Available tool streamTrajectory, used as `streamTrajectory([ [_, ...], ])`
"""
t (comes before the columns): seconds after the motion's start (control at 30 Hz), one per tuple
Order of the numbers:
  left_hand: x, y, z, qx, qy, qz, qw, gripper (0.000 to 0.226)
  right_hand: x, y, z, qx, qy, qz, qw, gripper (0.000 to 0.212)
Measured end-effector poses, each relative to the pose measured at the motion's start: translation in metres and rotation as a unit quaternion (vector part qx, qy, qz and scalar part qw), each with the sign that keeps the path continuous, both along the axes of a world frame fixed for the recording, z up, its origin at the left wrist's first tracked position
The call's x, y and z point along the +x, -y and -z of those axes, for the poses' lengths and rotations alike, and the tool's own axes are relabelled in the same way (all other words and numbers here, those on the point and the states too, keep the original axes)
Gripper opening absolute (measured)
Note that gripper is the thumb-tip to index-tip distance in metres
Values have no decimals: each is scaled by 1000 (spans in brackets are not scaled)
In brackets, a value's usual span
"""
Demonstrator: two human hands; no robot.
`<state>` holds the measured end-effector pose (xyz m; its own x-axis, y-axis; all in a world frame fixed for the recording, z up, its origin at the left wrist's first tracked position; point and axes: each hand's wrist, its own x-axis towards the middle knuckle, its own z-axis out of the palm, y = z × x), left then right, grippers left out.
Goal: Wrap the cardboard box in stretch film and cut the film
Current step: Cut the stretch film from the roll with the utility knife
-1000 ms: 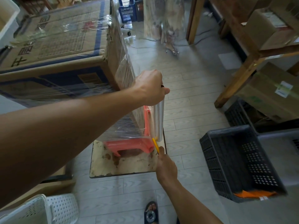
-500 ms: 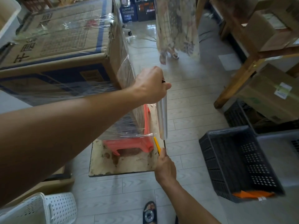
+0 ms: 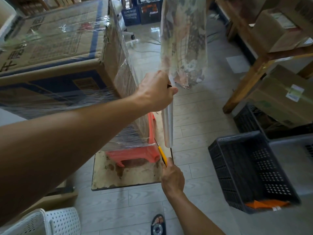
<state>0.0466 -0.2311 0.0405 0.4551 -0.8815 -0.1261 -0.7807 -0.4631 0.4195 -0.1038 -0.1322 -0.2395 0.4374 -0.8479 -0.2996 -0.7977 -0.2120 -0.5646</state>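
box: big cardboard box (image 3: 55,53) upper left, blue printing, clear film over top, front and right end; sits on a red plastic stool (image 3: 135,152)
film sheet: stretch film (image 3: 128,92) runs taut from the box's right end out to the roll, crinkled near the bottom corner
board: stained flat board (image 3: 125,175) under the stool, on the tiled floor (image 3: 194,126)
crate: dark perforated plastic crate (image 3: 252,168) on the right, well apart from the box, something orange at its bottom
shelf: wooden shelf frame (image 3: 245,78) upper right, carrying more cardboard cartons
basket: white perforated basket (image 3: 50,221) at lower left edge
other person: someone in a patterned light garment (image 3: 184,36) stands beyond the roll, only the lower part visible
roll: film roll (image 3: 168,126) upright, just right of the box's near corner, lower end hanging above the board edge
left hand: left hand (image 3: 156,92) closed over the roll's top end, fingers wrapped round it, thumb tip pointing right
right hand: right hand (image 3: 172,178) low, below the roll, fingers curled tight around the handle of the knife
knife: yellow utility knife (image 3: 162,154) angled up-left, tip at the lower edge of the film beside the stool corner; can't tell whether the blade is actually in the film
foot: sandalled foot (image 3: 158,225) at bottom edge
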Motion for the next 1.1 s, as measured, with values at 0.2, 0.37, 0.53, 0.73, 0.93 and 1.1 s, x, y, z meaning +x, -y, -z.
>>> streamTrajectory([
  [0.2, 5, 0, -2, -10, 14, -18, 1000, 34, -14, -7, 7, -19, -25, -2, 1000, 27],
  [0.37, 8, 7, -6, -61, -11, -49, 997, 34, -80, -20, 36, 47, -134, -5, 990, 33],
  [0.53, 2, 17, -1, -75, -20, -39, 996, 34, -78, -21, 32, 22, -87, 2, 996, 31],
  [0.73, 3, 9, 2, -68, -8, -53, 996, 37, -57, -12, 9, 21, -16, -13, 1000, 31],
  [0.93, -20, -24, 20, -86, -50, -64, 993, 35, -62, -9, -9, 102, 61, 42, 992, 18],
  [1.1, -33, -64, 73, -108, -88, -74, 988, 29, -53, 5, 36, 158, -9, 21, 987, 27],
])
